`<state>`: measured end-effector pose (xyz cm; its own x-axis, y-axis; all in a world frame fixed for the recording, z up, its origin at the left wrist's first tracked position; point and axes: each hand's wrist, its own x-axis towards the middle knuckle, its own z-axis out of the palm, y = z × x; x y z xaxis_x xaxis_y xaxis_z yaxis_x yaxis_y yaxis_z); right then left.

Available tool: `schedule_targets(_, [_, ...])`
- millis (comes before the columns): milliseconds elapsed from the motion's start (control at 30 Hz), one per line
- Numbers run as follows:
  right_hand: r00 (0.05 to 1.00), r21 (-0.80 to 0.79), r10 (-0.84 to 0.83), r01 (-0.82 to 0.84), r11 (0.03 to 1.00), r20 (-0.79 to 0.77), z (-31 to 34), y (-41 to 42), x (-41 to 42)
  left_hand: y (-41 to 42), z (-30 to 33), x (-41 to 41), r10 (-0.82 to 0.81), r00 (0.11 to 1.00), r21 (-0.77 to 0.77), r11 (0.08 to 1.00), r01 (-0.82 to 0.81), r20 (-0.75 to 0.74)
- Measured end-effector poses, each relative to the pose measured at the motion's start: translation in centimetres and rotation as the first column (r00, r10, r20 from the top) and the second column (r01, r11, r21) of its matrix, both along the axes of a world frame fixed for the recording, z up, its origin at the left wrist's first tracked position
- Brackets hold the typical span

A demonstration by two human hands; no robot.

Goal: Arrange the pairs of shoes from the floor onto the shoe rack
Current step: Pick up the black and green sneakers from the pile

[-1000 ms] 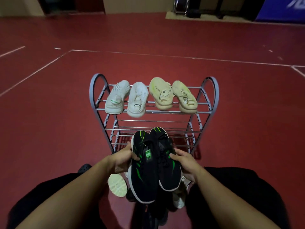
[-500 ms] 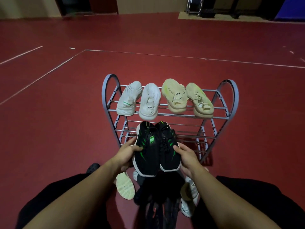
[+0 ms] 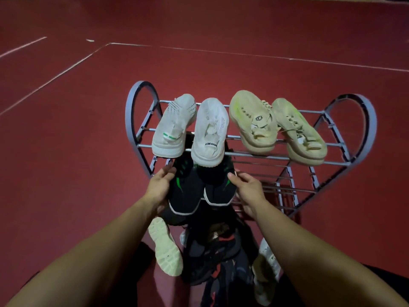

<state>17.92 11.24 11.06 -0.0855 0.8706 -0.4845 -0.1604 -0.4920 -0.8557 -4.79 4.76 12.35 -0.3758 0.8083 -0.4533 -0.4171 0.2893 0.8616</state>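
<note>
Two pairs, white sneakers and beige sneakers, sit on the shoe rack top tier; left hand and right hand grasp the black-green sneakers at the second tier (more shoes wait on the floor).

Grey metal shoe rack stands mid-frame on the red floor, which has white painted lines at upper left. Rack's top tier: white sneaker pair on its left half, beige pair on its right, heels overhanging the front rail. Floor at bottom centre: heap of dark shoes, with a pale upturned sole on its left and a pale shoe on its right.
</note>
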Motion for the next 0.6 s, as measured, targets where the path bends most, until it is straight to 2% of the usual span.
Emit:
schedule_targets(233, [0.992,0.047,-0.085,0.081,0.996,0.09,-1.3,4.3,-3.7,4.0,-1.7,-2.3,-0.011,0.936,0.024,1.0,0.02,-0.353])
schedule_targets(367, [0.917,0.103,0.074,-0.124,0.987,0.393,-1.8,4.0,-3.0,3.7,-3.3,-2.4,-0.156,0.806,-0.091,0.988,0.127,-0.571])
schedule_targets(500, [0.892,0.199,0.17,-0.272,0.941,0.419,-0.7,2.3,-1.6,2.3,-3.3,-2.6,-0.261,0.778,-0.025,0.953,0.301,-0.571])
schedule_targets(533, [0.868,0.223,0.208,-0.335,0.915,0.452,-0.9,1.7,-1.4,1.7,-3.7,-2.8,-0.315,0.722,-0.058,0.932,0.358,-0.616])
schedule_targets(600, [0.779,0.239,0.272,-0.47,0.85,0.564,-1.6,0.6,-1.2,0.2,-4.4,-2.8,-0.466,0.553,-0.243,0.87,0.43,-0.691])
